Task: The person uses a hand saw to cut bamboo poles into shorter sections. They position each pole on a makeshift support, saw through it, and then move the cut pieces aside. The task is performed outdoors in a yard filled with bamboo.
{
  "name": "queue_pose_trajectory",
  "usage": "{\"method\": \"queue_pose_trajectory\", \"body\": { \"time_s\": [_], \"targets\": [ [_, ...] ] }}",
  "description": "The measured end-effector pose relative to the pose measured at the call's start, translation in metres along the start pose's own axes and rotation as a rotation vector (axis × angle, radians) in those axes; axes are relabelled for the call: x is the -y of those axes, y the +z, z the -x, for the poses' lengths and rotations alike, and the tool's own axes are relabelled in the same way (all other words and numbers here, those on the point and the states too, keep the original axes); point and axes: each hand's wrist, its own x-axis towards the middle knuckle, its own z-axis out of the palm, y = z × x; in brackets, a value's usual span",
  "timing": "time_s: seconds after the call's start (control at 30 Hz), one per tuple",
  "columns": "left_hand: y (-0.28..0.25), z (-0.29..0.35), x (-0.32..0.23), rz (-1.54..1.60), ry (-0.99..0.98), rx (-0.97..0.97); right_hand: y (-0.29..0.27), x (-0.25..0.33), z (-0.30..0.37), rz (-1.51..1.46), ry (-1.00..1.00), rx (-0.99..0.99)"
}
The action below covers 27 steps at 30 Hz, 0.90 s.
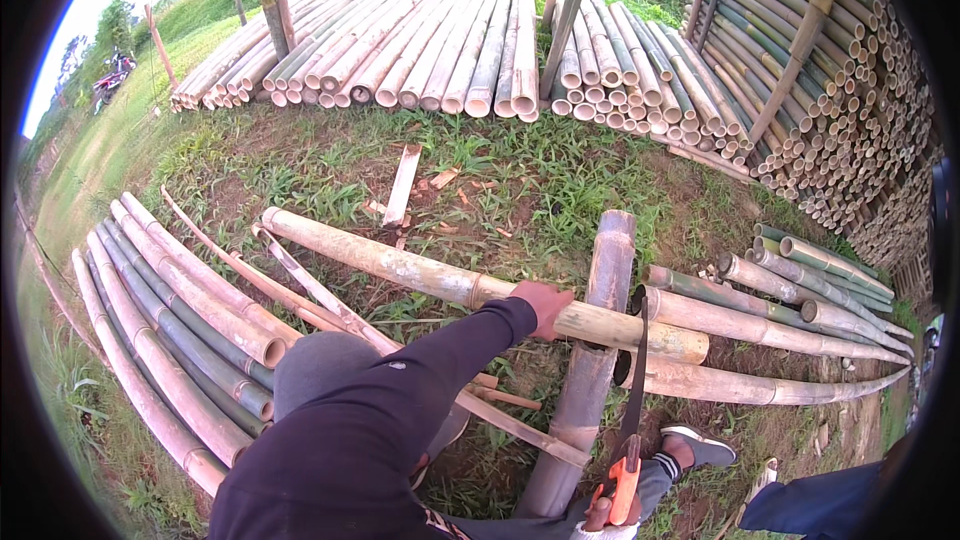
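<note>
bamboo poles (195, 340) are laid out at far left. a pale pole (440, 283) is rested across a darker support log (583, 390) and is gripped from above by the left hand (541, 308), curled part-way round it. farther right, an orange saw handle (624, 490) is clasped by the closed right hand (598, 516), and the blade (635, 390) is laid over the pole near its right end (the cut's depth cannot be told). sawing is judged to be in hand; straight strokes and a firm hold seem called for next.
</note>
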Motion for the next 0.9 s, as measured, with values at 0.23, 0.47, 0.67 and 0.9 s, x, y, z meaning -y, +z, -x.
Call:
{"method": "queue_pose_trajectory", "body": {
  "time_s": [0.23, 0.47, 0.67, 0.9],
  "targets": [
    [-0.002, 0.001, -0.001, -0.014, -0.003, -0.014, 0.006, 0.038, 0.003, 0.290, -0.025, -0.118],
    [0.000, 0.001, -0.003, -0.036, -0.037, 0.005, 0.022, 0.039, -0.064, 0.374, -0.186, -0.065],
    [0.000, -0.001, 0.000, -0.029, 0.013, -0.040, 0.058, -0.023, -0.186, 0.323, -0.357, -0.202],
    [0.003, -0.004, 0.001, -0.022, -0.006, -0.012, -0.014, -0.014, 0.022, 0.039, -0.053, -0.231]
  ]
}}
